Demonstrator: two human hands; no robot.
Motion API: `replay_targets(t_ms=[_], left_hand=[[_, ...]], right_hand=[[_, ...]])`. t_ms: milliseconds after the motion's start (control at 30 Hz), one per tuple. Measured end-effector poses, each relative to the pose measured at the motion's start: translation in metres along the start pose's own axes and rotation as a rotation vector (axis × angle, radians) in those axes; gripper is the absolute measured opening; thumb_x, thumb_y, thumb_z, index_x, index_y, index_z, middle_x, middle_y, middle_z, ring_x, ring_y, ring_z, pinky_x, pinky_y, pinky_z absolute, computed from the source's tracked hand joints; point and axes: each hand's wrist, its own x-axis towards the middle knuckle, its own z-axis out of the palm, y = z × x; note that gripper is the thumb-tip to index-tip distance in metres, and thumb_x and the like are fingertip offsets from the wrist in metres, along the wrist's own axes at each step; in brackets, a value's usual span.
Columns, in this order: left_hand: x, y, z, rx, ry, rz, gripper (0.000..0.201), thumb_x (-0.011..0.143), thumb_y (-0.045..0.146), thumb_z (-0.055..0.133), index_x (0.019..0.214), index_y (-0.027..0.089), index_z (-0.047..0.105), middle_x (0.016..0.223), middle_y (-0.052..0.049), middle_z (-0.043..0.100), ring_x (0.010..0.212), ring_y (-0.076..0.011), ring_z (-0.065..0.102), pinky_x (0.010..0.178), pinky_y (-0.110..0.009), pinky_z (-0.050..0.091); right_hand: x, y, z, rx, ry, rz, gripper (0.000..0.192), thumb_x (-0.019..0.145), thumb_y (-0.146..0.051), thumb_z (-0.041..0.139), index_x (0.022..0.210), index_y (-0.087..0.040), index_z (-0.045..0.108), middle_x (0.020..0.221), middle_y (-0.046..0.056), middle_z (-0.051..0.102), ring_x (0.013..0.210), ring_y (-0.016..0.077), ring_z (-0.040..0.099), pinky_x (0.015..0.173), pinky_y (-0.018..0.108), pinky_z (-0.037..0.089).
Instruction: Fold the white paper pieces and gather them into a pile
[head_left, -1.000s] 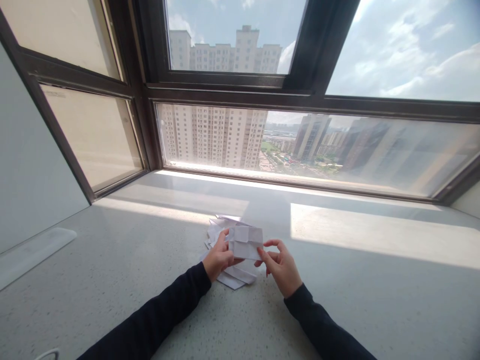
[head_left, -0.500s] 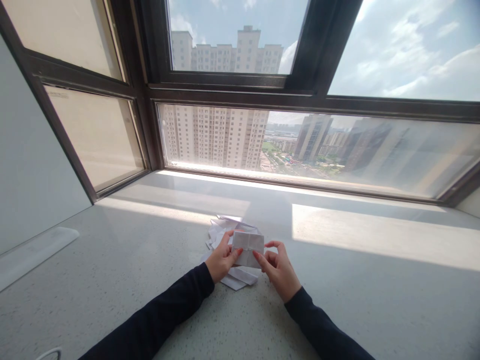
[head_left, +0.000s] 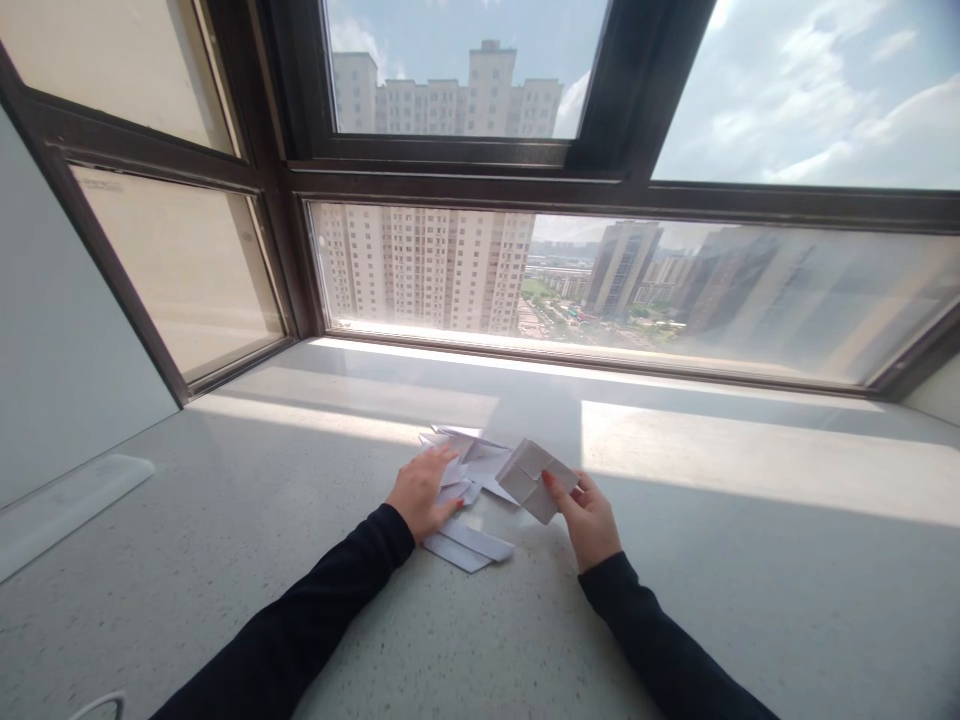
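The folded paper (head_left: 537,478) is held in the right hand (head_left: 589,520), lifted a little above the counter (head_left: 720,600) and tilted so that one corner points down and to the right. It is pinched by the thumb, which lies across its lower face, and by the fingers (head_left: 582,484) behind its right edge; creases can be seen crossing its upper face. It is kept just to the right of a loose pile of paper pieces (head_left: 469,500), from which it is slightly apart. The left hand (head_left: 420,492) is laid palm down on that pile, its fingers spread flat and not closed around anything. Some strips of the pile stick out below the left hand toward the near edge, and others fan out beyond it toward the window (head_left: 600,280). Both forearms are covered by dark sleeves (head_left: 330,620). The counter is pale and speckled, and bands of sunlight are thrown across its far part. Tall buildings are seen through the glass. A clear, flat plastic piece (head_left: 67,495) is lying at the far left of the counter, well apart from the hands.
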Motion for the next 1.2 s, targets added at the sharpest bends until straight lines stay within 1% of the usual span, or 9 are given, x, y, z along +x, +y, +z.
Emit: replay_targets(t_ms=[100, 267, 433, 533, 733, 800, 900, 1100, 1200], left_hand=[[0.001, -0.006, 0.001, -0.064, -0.028, 0.014, 0.048, 0.067, 0.018, 0.045, 0.114, 0.015, 0.036, 0.115, -0.011, 0.045, 0.106, -0.0206, 0.04, 0.09, -0.037, 0.033], [0.005, -0.008, -0.012, -0.09, 0.087, -0.003, 0.04, 0.074, 0.011, 0.029, 0.113, 0.013, 0.036, 0.11, -0.01, 0.048, 0.101, -0.0158, 0.045, 0.087, -0.032, 0.036], [0.007, -0.012, -0.028, 0.207, 0.207, -0.066, 0.053, 0.067, 0.002, 0.029, 0.117, 0.015, 0.033, 0.12, -0.009, 0.04, 0.113, -0.0191, 0.033, 0.095, -0.041, 0.021], [0.006, -0.008, -0.029, 0.373, 0.249, -0.112, 0.053, 0.067, 0.007, 0.036, 0.119, 0.016, 0.032, 0.126, -0.009, 0.033, 0.117, -0.0232, 0.024, 0.096, -0.047, 0.01], [0.002, 0.0, -0.017, 0.342, 0.026, -0.052, 0.049, 0.069, 0.035, 0.047, 0.113, 0.015, 0.04, 0.12, -0.011, 0.042, 0.112, -0.0258, 0.032, 0.094, -0.044, 0.02], [0.001, -0.002, -0.015, 0.322, -0.048, -0.079, 0.045, 0.071, 0.035, 0.045, 0.111, 0.015, 0.044, 0.113, -0.011, 0.049, 0.105, -0.0251, 0.041, 0.09, -0.043, 0.025], [0.003, -0.008, -0.018, 0.289, -0.097, -0.135, 0.03, 0.078, 0.028, 0.035, 0.099, 0.016, 0.052, 0.098, -0.009, 0.058, 0.091, -0.02, 0.052, 0.081, -0.033, 0.036], [0.007, -0.016, -0.032, 0.36, 0.071, -0.281, 0.031, 0.081, 0.023, 0.027, 0.096, 0.018, 0.053, 0.092, -0.006, 0.06, 0.083, -0.0179, 0.055, 0.071, -0.027, 0.041], [0.007, -0.011, -0.036, 0.434, 0.186, -0.215, 0.033, 0.078, 0.016, 0.029, 0.105, 0.015, 0.048, 0.103, -0.009, 0.055, 0.095, -0.0202, 0.049, 0.081, -0.031, 0.036]], right_hand=[[0.002, 0.0, -0.001, 0.036, 0.052, 0.018, 0.034, 0.057, -0.041, 0.061, 0.079, -0.017, 0.051, 0.068, 0.002, 0.063, 0.067, 0.0174, 0.057, 0.059, 0.029, 0.046], [0.002, 0.0, -0.002, 0.057, 0.063, 0.029, 0.033, 0.059, -0.04, 0.06, 0.083, -0.019, 0.051, 0.079, 0.004, 0.064, 0.076, 0.0191, 0.058, 0.067, 0.031, 0.048], [0.002, 0.001, -0.002, 0.066, 0.02, 0.023, 0.032, 0.061, -0.039, 0.059, 0.085, -0.019, 0.052, 0.078, 0.002, 0.064, 0.074, 0.0178, 0.058, 0.067, 0.03, 0.048], [0.002, 0.001, -0.002, 0.074, 0.031, 0.022, 0.033, 0.06, -0.039, 0.059, 0.085, -0.019, 0.052, 0.076, 0.002, 0.064, 0.073, 0.0172, 0.058, 0.067, 0.03, 0.047], [0.001, -0.001, -0.001, 0.059, 0.002, 0.024, 0.032, 0.061, -0.039, 0.059, 0.085, -0.019, 0.052, 0.075, 0.001, 0.064, 0.072, 0.017, 0.058, 0.066, 0.03, 0.047], [0.0, -0.001, 0.0, 0.05, -0.013, 0.024, 0.032, 0.061, -0.04, 0.059, 0.084, -0.019, 0.052, 0.074, 0.001, 0.064, 0.072, 0.0174, 0.058, 0.067, 0.03, 0.047], [0.0, -0.001, 0.0, 0.05, -0.026, 0.029, 0.032, 0.06, -0.04, 0.059, 0.084, -0.02, 0.052, 0.072, 0.001, 0.064, 0.071, 0.0177, 0.058, 0.066, 0.031, 0.047], [0.0, -0.001, 0.0, 0.038, -0.014, 0.022, 0.031, 0.058, -0.042, 0.06, 0.08, -0.02, 0.052, 0.069, 0.0, 0.063, 0.069, 0.0175, 0.059, 0.065, 0.03, 0.048], [0.0, -0.003, 0.001, 0.031, -0.015, 0.02, 0.032, 0.058, -0.043, 0.059, 0.079, -0.02, 0.052, 0.069, 0.0, 0.063, 0.07, 0.0177, 0.059, 0.065, 0.03, 0.048]])
